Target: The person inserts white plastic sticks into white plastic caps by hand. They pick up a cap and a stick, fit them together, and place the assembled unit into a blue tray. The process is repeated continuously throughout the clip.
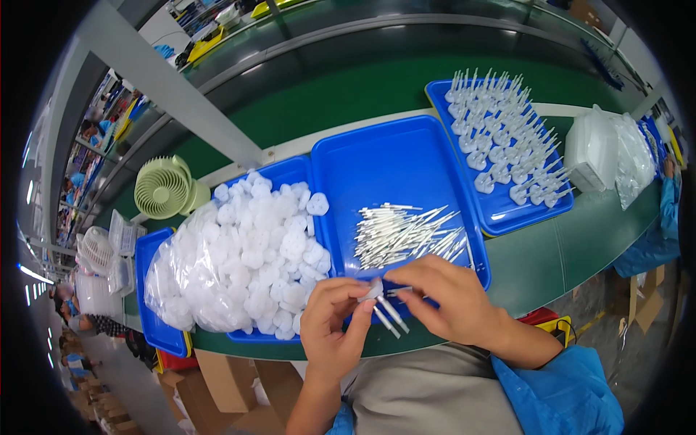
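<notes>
My left hand pinches a small translucent white plastic piece, with two thin white sticks slanting down from it. Close beside it, my right hand is closed with thumb and forefinger on another thin white stick, partly hidden by the fingers. Just beyond both hands, a loose pile of white sticks lies in the middle blue tray. To the left, a heap of rounded white plastic pieces fills another blue tray, partly inside a clear plastic bag.
At the right, a blue tray carries rows of white pieces with upright sticks. Beyond it are a white box and a clear bag. A green fan and metal post stand at the left. Cardboard boxes lie below the table.
</notes>
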Action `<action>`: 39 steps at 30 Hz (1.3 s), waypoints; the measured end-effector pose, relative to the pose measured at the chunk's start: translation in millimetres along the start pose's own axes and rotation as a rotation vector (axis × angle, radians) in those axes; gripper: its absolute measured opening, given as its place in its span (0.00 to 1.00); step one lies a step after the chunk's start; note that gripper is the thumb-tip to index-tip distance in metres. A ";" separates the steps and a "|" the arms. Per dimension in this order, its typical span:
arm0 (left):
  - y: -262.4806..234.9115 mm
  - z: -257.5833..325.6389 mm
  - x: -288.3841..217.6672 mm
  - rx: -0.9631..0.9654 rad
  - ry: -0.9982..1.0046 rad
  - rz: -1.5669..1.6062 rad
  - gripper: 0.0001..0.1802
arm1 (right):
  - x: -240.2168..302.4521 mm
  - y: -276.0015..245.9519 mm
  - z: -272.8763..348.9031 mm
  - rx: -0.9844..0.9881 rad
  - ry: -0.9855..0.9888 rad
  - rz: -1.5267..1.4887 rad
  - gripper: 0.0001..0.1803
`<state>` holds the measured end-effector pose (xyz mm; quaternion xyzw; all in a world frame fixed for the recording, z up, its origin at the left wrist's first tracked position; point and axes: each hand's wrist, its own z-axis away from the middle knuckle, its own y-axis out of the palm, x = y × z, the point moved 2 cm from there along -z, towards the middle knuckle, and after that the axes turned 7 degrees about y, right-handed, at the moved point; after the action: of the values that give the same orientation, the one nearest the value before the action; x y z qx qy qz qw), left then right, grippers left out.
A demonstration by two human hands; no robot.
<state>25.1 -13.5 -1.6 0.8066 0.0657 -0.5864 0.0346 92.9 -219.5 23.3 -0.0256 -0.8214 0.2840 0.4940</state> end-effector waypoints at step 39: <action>-42.8 -13.9 -16.0 -0.041 0.123 -0.991 0.15 | -49.7 -128.2 12.1 -0.059 0.552 0.394 0.20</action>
<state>27.1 29.7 18.8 0.7108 0.4543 -0.4822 -0.2362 138.9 -348.2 42.5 -0.2741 -0.6438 0.3323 0.6325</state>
